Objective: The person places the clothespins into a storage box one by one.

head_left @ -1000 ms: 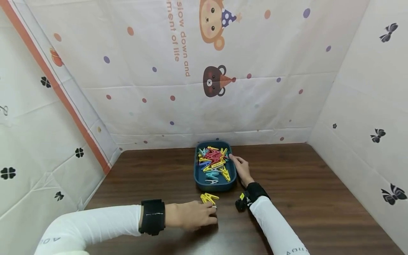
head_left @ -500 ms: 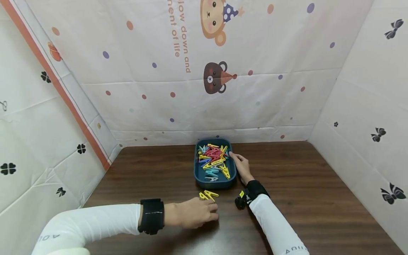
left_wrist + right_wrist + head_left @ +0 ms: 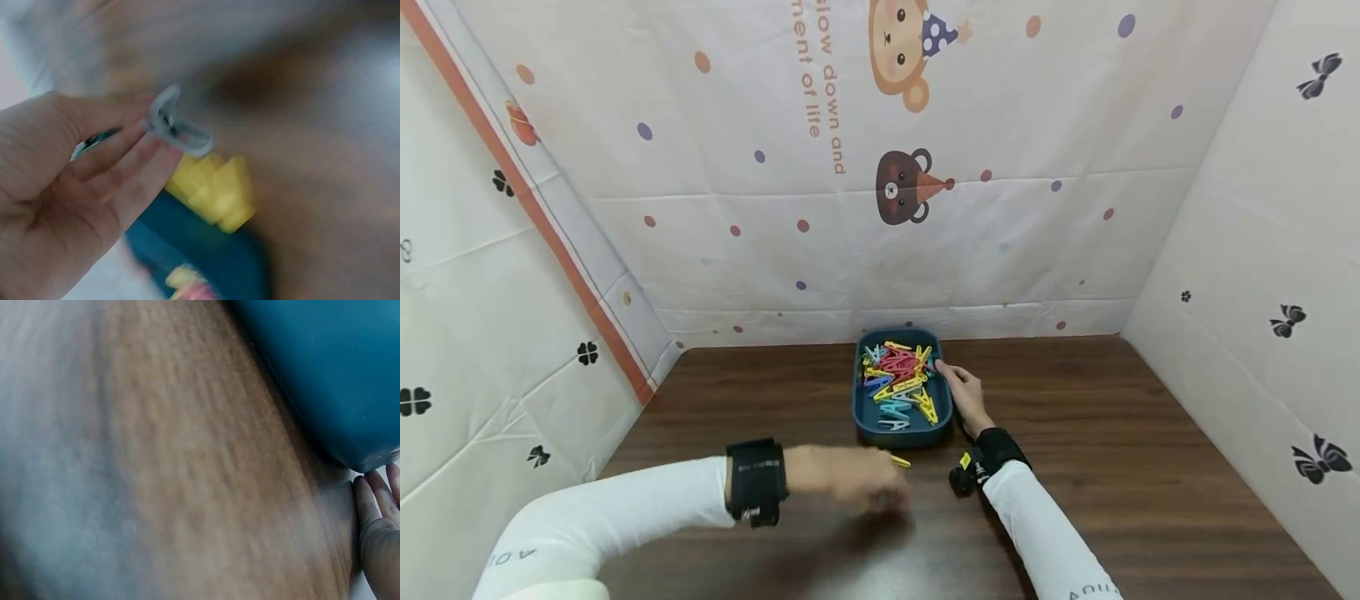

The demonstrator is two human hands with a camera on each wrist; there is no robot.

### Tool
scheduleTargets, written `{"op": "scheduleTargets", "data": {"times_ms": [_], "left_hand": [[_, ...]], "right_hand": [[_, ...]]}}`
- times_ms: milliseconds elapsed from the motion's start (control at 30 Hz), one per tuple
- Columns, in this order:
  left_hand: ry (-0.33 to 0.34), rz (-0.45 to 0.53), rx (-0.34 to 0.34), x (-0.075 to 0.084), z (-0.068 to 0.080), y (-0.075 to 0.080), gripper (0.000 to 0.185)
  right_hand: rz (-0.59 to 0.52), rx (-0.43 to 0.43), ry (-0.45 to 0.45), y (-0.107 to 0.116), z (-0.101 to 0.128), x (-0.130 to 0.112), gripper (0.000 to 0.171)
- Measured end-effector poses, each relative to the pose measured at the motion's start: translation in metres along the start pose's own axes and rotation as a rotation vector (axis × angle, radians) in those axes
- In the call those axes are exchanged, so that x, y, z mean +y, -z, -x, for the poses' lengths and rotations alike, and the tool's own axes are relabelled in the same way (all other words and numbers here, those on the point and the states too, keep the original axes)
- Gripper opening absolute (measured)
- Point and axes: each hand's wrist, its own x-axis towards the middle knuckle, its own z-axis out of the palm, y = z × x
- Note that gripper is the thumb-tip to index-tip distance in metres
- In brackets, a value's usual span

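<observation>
A dark blue tray [image 3: 859, 412] full of coloured clothes pegs [image 3: 901, 379] stands at the back middle of the brown table. My left hand [image 3: 880, 487] is blurred just in front of the tray. In the left wrist view this left hand [image 3: 140, 140] pinches a pale grey peg [image 3: 178, 128] between its fingertips, above the loose yellow pegs [image 3: 215, 190] on the table. Only one tip of the yellow pegs [image 3: 901, 461] shows in the head view. My right hand [image 3: 958, 387] rests against the tray's right rim, with straight fingers [image 3: 375, 525] beside the tray wall [image 3: 337, 369].
Printed cloth walls close in the table on the left, back and right. Bare brown tabletop [image 3: 1112, 433] lies to the right of the tray and also to its left [image 3: 737, 400]. Black wrist bands with cameras sit on both arms.
My left hand has lifted off the table with the pale peg and moved slightly towards the tray, now hiding most of the yellow pegs. The right hand has stayed at the tray's rim.
</observation>
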Motion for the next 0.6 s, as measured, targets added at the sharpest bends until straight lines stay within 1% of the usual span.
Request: {"op": "scheduleTargets", "data": {"times_ms": [33,67,100,167,233,267,300,367,433,500,567,600], "left_hand": [[0.009,0.039,0.026,-0.004,-0.002,0.014,0.029],[0.012,0.057,0.072,-0.01,-0.006,0.029,0.029],[0.028,0.055,0.132,-0.018,-0.01,0.043,0.027],[0.089,0.022,0.247,-0.036,-0.022,0.071,0.023],[0.187,-0.017,0.34,-0.058,-0.037,0.095,0.023],[0.247,-0.027,0.377,-0.07,-0.046,0.103,0.022],[0.322,-0.024,0.396,-0.082,-0.055,0.11,0.022],[0.462,0.008,0.415,-0.105,-0.073,0.116,0.021],[0.6,0.08,0.402,-0.123,-0.09,0.113,0.021],[0.704,0.158,0.358,-0.138,-0.103,0.103,0.022],[0.778,0.216,0.278,-0.147,-0.111,0.09,0.019],[0.802,0.239,0.238,-0.15,-0.113,0.083,0.018]], "right_hand": [[-0.001,0.0,-0.002,-0.001,0.0,0.0,0.065],[-0.003,0.0,-0.003,-0.001,0.001,0.0,0.064],[-0.005,0.0,-0.003,-0.001,0.001,0.001,0.063],[-0.006,0.001,0.002,-0.001,0.001,0.001,0.063],[0.002,0.007,0.004,0.0,0.001,0.003,0.065],[0.001,0.012,-0.001,0.0,0.001,0.003,0.066],[0.001,0.018,-0.007,0.001,0.001,0.004,0.067],[0.003,0.032,-0.024,0.002,0.002,0.004,0.068],[0.001,0.041,-0.036,0.003,0.003,0.004,0.068],[0.003,0.043,-0.034,0.002,0.004,0.004,0.068],[-0.001,0.035,-0.028,0.0,0.005,0.004,0.067],[0.0,0.031,-0.026,-0.001,0.005,0.004,0.067]]}}
